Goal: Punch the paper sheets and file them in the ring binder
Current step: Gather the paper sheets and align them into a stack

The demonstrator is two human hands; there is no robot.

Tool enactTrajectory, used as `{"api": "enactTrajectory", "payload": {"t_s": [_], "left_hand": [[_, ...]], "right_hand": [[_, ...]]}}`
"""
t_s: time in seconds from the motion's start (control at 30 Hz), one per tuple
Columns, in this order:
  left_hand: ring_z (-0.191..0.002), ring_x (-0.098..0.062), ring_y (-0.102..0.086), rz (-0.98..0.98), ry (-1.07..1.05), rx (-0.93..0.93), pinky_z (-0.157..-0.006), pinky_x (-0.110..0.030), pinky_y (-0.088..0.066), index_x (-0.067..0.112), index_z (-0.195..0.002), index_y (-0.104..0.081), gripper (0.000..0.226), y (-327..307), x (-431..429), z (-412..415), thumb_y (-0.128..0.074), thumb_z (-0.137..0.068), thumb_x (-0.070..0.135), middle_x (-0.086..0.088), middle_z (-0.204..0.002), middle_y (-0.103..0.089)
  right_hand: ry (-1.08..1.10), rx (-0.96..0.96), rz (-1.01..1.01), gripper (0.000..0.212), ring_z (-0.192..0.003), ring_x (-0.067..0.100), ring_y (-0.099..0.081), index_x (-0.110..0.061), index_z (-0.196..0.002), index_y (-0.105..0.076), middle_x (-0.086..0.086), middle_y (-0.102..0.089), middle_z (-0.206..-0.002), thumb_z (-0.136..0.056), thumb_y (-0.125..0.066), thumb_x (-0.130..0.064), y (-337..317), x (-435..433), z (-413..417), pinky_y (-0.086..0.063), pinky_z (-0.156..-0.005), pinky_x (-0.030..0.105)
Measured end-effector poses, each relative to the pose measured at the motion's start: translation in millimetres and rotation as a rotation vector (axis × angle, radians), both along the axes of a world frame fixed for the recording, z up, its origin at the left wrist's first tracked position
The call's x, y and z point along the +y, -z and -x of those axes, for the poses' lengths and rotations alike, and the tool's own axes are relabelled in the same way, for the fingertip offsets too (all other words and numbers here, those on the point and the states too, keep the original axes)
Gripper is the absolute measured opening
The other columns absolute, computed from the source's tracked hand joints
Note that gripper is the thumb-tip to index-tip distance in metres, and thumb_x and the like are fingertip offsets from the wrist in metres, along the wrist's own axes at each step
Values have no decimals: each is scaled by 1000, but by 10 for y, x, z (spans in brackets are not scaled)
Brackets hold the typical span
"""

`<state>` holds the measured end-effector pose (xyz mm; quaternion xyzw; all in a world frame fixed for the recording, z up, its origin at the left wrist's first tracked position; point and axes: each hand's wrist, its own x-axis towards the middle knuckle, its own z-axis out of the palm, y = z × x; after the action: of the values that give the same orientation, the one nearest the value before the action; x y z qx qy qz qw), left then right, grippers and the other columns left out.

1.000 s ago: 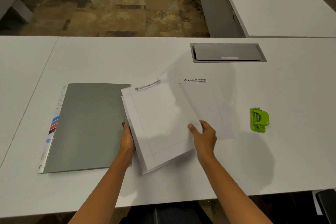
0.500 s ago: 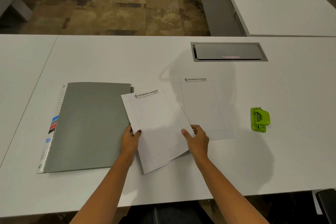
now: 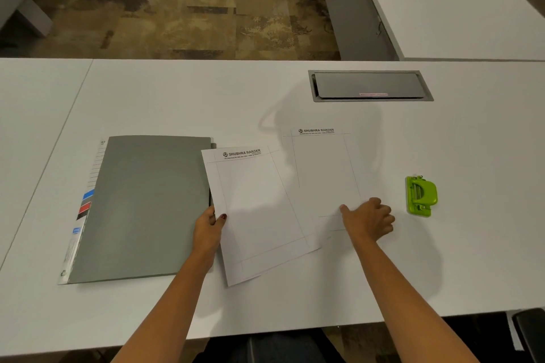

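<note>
The left hand (image 3: 208,225) pinches the left edge of the tilted white letterhead paper (image 3: 259,209). The right hand (image 3: 370,219), fingers curled, rests on the 2nd flat white sheet (image 3: 324,174), grip unclear. The small green hole punch (image 3: 421,196) lies just right of it, long axis running away from the person. The closed grey ring binder (image 3: 147,206) lies beside the left hand.

right grip (image 3: 368,219) is leaving the tilted sheets (image 3: 259,209) and shifting right onto the flat sheet (image 3: 324,174) | left grip (image 3: 208,225) is holding the tilted sheets alone now
</note>
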<state>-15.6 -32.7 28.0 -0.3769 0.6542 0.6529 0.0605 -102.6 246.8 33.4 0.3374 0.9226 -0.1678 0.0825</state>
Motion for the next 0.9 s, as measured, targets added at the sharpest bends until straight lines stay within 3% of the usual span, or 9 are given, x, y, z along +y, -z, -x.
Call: {"api": "enactTrajectory", "payload": {"t_s": [0.17, 0.37, 0.53, 0.63, 0.73, 0.83, 0.9], "left_hand": [[-111, -31, -60, 12, -1, -1, -99, -52, -46, 8, -129, -53, 34, -19, 11, 14, -47, -96, 3, -11, -122, -63], [-110, -31, -61, 6, -8, -4, -98, -53, -46, 8, -128, -53, 33, -29, 13, 15, -46, -96, 4, -12, -122, -64], [-111, -31, -60, -4, -13, -4, -98, -53, -46, 9, -128, -54, 32, -20, 21, 10, -46, -97, 7, -12, -122, -63], [-112, -30, -60, -8, -23, -7, -99, -53, -46, 10, -130, -53, 33, -13, 22, 4, -45, -97, 8, -11, -123, -63], [-113, -29, -59, -18, -23, 0, -100, -52, -45, 11, -131, -52, 34, -1, 29, -2, -45, -97, 9, -10, -124, -62], [-112, -28, -60, -28, -25, 7, -100, -51, -46, 12, -129, -53, 33, 5, 37, -7, -47, -97, 9, -8, -122, -63], [-111, -28, -61, -30, -26, 8, -99, -51, -46, 13, -128, -54, 32, 12, 36, -8, -49, -96, 10, -8, -120, -64]], "right_hand": [[-17, -10, -45, 81, -119, 36, -42, -1, -124, -41, 20, -47, -127, -68, -78, -46, 44, 40, 43, -32, -100, 48], [21, -1, 116, 67, -118, 38, -46, -3, -123, -44, 20, -52, -126, -72, -79, -28, -28, 60, 120, -39, -95, 45], [50, 291, 265, 34, -102, 31, -58, -5, -114, -56, 15, -62, -114, -84, -66, -17, -224, 55, 82, -50, -79, 40], [11, 497, 240, 20, -88, 25, -61, -9, -105, -60, 10, -68, -101, -86, -65, -15, -457, 6, 23, -47, -68, 32], [-173, 702, 141, 12, -80, 24, -64, -10, -99, -62, 7, -69, -93, -89, -63, -17, -725, -55, -73, -53, -64, 33], [-348, 920, 104, 13, -71, 16, -59, -6, -96, -65, 4, -67, -84, -89, -64, -17, -1002, -144, -167, -42, -64, 14], [-382, 1007, 185, 13, -69, 9, -55, -7, -93, -65, -5, -62, -81, -87, -67, -19, -1158, -216, -232, -38, -62, 4]]}}
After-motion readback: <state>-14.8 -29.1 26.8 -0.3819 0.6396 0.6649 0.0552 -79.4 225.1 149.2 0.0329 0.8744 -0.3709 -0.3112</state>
